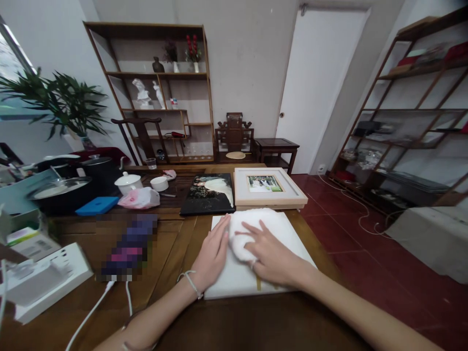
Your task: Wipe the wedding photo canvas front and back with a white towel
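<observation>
A white, flat, square board (234, 282) with strips of yellowish tape near its front edge lies on the wooden table before me. On top of it rests a rounded, fluffy white cloth (268, 217). My right hand (268, 251) presses down on this cloth, its fingers spread over the surface. Along the board's left side lies my left hand (214, 251), flat with fingers stretched forward, the tips touching the cloth's left edge. Behind the board are a dark picture panel (193, 200) with a pale dress and a light wooden picture frame (300, 195) holding a photo.
On the left stand a power strip (54, 282), a blurred-out device with white cables (129, 248), a blue box (97, 205), a plastic bag (139, 198), a white lidded cup (127, 181) and dark pots (64, 195). The table's right edge (329, 258) drops to a red floor.
</observation>
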### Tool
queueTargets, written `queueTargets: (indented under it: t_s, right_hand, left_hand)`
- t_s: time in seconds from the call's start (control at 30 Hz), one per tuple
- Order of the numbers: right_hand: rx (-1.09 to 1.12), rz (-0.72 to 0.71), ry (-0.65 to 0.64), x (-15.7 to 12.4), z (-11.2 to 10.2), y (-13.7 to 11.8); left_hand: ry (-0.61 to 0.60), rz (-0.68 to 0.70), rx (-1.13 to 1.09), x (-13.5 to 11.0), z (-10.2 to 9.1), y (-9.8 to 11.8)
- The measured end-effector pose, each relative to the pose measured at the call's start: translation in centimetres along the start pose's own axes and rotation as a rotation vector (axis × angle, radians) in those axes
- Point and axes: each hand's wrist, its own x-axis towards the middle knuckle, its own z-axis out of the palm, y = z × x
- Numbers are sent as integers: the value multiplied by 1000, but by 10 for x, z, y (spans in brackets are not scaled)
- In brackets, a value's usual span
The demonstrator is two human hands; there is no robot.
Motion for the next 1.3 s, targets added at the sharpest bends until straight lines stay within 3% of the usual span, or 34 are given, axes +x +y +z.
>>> queueTargets:
  t_s: [0.1,0.17,0.27,0.37,0.5,0.57,0.73,0.87,0.97,1.07,1.3]
  right_hand:
    - [79,-226,-120,-20,-5,-27]
    - [135,-273,-203,-36,-14,-39]
    - [141,-168,-234,-51,-26,-41]
    - [75,-13,-155,-50,-32,-23]
    - [20,195,-5,-27,-30,12]
    - [34,224,44,-11,-29,24]
    - [78,154,49,42,-32,31]
    - [119,74,-35,88,-29,24]
    - [129,72,-87,101,-28,28]
    - [127,138,-62,84,-33,44]
    - [121,346,24,-8,-51,97]
  left_hand:
    - [21,13,-35,1,-1,0]
    - [27,15,-35,2,-2,0]
    - [-59,-9,27,1,-1,2]
    - [-227,-7,154,-1,-1,3]
    - [-273,29,250,-4,0,2]
    - [-271,41,264,-4,0,1]
    - [-256,75,258,-2,-1,2]
    - [-231,133,234,-1,-4,4]
    - [-236,131,226,-2,-4,4]
    - [-257,75,244,-3,-3,2]
    - [-285,24,265,-4,-1,0]
